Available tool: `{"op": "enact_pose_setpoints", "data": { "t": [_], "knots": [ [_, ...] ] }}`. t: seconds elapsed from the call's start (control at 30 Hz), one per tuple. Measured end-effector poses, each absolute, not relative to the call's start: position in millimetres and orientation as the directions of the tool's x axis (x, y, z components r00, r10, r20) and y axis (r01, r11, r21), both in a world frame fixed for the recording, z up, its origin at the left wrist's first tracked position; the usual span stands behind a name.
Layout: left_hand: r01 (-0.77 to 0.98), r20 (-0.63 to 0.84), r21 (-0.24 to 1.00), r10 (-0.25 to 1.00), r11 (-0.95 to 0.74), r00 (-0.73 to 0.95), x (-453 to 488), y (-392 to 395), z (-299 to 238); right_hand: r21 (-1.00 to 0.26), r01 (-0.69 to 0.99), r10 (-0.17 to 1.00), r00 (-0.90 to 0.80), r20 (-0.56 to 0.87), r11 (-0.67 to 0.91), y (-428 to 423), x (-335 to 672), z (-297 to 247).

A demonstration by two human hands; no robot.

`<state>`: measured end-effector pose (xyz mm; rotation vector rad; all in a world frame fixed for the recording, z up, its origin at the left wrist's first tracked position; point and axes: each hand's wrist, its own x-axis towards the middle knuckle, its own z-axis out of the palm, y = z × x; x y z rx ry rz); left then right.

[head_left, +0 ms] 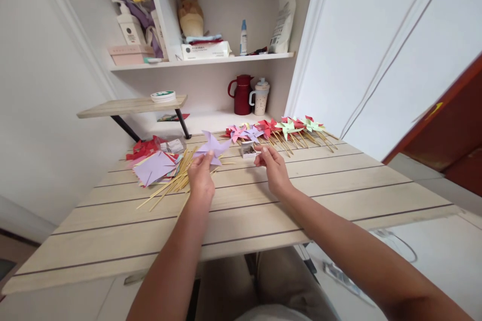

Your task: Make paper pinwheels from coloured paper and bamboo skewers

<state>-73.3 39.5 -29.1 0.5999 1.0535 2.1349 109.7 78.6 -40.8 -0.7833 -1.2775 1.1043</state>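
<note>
A lavender paper pinwheel (211,144) is pinched in my left hand (202,176), with its folded blades facing up over the table. My right hand (275,168) hovers just right of a small open white box (248,155) that holds tiny dark pieces. Thumb and index finger of that hand are brought together; whatever may be between them is too small to make out. Below and left of the pinwheel lies a loose heap of thin wooden sticks (171,188). Beside them rests a stack of coloured paper squares (153,168), lavender on top.
Several pinwheels on sticks (288,129), red, pink, lavender and pale green, lie along the table's back right. Red paper pieces (145,147) and a clear plastic box (172,146) sit back left, near a small raised shelf (128,106). A red jug (243,95) and a cup (260,98) stand behind.
</note>
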Motion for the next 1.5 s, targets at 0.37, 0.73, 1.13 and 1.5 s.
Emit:
{"op": "enact_pose_setpoints", "data": {
  "t": [0.37, 0.73, 1.13, 1.5],
  "knots": [
    [-0.306, 0.069, 0.784, 0.566, -0.54, -0.821, -102.0, 39.5, -25.4, -0.863, 0.318, 0.848, -0.489, 0.206, 0.393, 94.8, 80.9, -43.9],
    [-0.199, 0.132, 0.82, 0.516, -0.537, -0.846, -103.1, 46.3, -34.1, -0.533, 0.586, 0.791, -0.473, 0.387, 0.611, 108.4, 44.5, -28.5],
    [-0.307, 0.085, 0.819, 0.631, -0.484, -0.771, -96.0, 44.4, -39.3, -0.415, 0.701, 0.785, -0.348, 0.512, 0.581, 132.1, 83.0, -18.6],
    [-0.409, 0.021, 0.849, 0.795, -0.335, -0.607, -65.0, 44.2, -48.2, -0.215, 0.886, 0.855, -0.292, 0.429, 0.411, 166.5, 111.1, -33.4]
  ]
}}
